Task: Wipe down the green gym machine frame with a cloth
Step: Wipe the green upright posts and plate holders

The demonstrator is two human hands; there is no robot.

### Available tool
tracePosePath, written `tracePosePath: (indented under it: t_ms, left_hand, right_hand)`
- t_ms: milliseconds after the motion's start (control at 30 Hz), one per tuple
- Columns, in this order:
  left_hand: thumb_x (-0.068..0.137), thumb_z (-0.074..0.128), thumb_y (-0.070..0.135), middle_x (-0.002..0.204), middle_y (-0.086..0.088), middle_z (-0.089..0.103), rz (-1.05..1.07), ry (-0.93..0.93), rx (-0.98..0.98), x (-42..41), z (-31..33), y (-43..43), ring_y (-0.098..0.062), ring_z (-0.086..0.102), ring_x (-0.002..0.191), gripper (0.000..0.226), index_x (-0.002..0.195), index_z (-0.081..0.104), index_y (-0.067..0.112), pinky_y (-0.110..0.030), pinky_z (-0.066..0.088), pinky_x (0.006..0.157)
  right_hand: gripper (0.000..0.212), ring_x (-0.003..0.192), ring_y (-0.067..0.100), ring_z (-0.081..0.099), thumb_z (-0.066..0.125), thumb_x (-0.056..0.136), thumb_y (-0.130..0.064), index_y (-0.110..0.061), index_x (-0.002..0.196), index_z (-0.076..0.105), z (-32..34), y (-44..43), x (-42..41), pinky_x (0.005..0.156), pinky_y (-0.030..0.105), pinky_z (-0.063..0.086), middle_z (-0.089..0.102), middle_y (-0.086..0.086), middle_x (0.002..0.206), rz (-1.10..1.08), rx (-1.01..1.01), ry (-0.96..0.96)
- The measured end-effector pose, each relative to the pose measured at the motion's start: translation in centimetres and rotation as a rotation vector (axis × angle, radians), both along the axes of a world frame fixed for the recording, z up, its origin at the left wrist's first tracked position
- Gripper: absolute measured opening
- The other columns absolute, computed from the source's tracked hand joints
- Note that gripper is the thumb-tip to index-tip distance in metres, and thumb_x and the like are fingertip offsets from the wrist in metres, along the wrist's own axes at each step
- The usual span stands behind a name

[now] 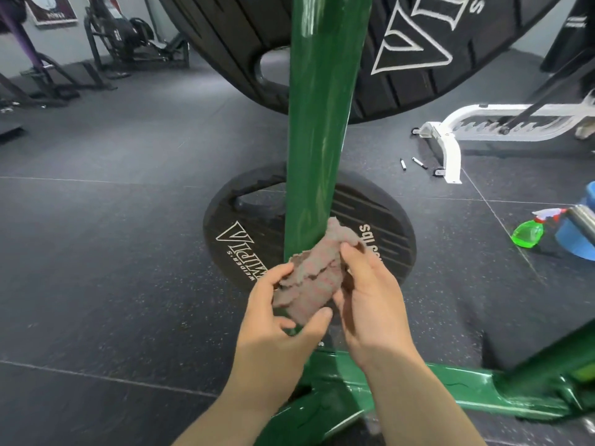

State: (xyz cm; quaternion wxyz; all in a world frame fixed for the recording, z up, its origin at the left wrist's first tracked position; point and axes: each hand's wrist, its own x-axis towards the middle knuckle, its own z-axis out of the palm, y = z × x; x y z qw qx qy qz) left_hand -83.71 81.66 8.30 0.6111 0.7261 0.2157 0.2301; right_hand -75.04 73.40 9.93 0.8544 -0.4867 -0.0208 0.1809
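green frame [317,130]: left hand [273,320] and right hand [367,304], fingers curled gripping bunched cloth [314,278]; best wrapped flat around the near post.

Even indoor light, glossy glare, wide-angle edge distortion.

This is a gym. Dark speckled rubber floor tiles [112,220] cover the ground, and large black rubber weight plates [418,59] with white lettering hang on a glossy green steel machine frame [317,123]. A white metal adjustable bench base [450,130] and black exercise machines [135,37] stand around.
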Motion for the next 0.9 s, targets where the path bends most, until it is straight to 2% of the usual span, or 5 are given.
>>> tracePosePath:
  t_ms: [200,467,667,833,900]
  left_hand:
    - [0.089,0.064,-0.001,0.094,0.018,0.067,0.405,-0.231,0.040,3.0,3.5,1.1,0.011,0.062,0.083,0.038,0.094,0.062,0.036,-0.005,0.049,0.074]
    - [0.083,0.049,0.058,0.157,0.004,0.033,0.097,-0.186,0.216,6.6,1.8,0.4,-0.011,0.030,0.146,0.084,0.155,0.021,0.025,-0.045,0.031,0.118]
    - [0.096,0.051,0.043,0.160,-0.017,0.018,0.246,-0.436,0.528,10.1,3.9,0.4,-0.022,0.021,0.149,0.075,0.152,0.009,0.015,-0.034,0.020,0.123]
    - [0.094,0.050,0.036,0.116,-0.021,0.056,0.161,0.083,0.461,7.0,-5.2,1.0,-0.036,0.059,0.100,0.054,0.125,0.044,-0.008,-0.053,0.053,0.091]
    - [0.095,0.053,0.015,0.138,-0.007,0.048,0.071,0.245,0.358,5.7,-6.5,1.2,-0.022,0.053,0.115,0.060,0.149,0.028,0.011,-0.037,0.042,0.109]
  right_hand:
    - [0.035,0.079,0.006,0.068,0.060,0.086,0.013,-0.016,0.102,0.069,1.3,-0.9,-0.1,0.068,0.017,0.053,0.076,-0.006,0.090,0.024,-0.127,-0.217]
    - [0.031,0.078,0.010,0.064,0.046,0.092,-0.002,-0.017,0.106,0.069,1.5,-1.5,2.8,0.060,0.021,0.052,0.073,0.004,0.103,0.024,0.013,-0.115]
    - [0.033,0.094,0.008,0.067,0.046,0.091,-0.008,-0.023,0.106,0.072,0.3,-1.2,5.1,0.081,0.029,0.047,0.074,-0.002,0.107,-0.044,-0.098,-0.088]
    - [0.037,0.107,0.007,0.067,0.043,0.095,-0.002,-0.021,0.111,0.070,1.4,0.0,6.4,0.088,0.029,0.051,0.073,-0.004,0.115,0.003,-0.112,-0.121]
    - [0.038,0.111,0.005,0.065,0.041,0.097,-0.004,-0.023,0.117,0.067,1.3,0.4,6.4,0.092,0.029,0.050,0.071,-0.008,0.118,0.033,-0.141,-0.146]
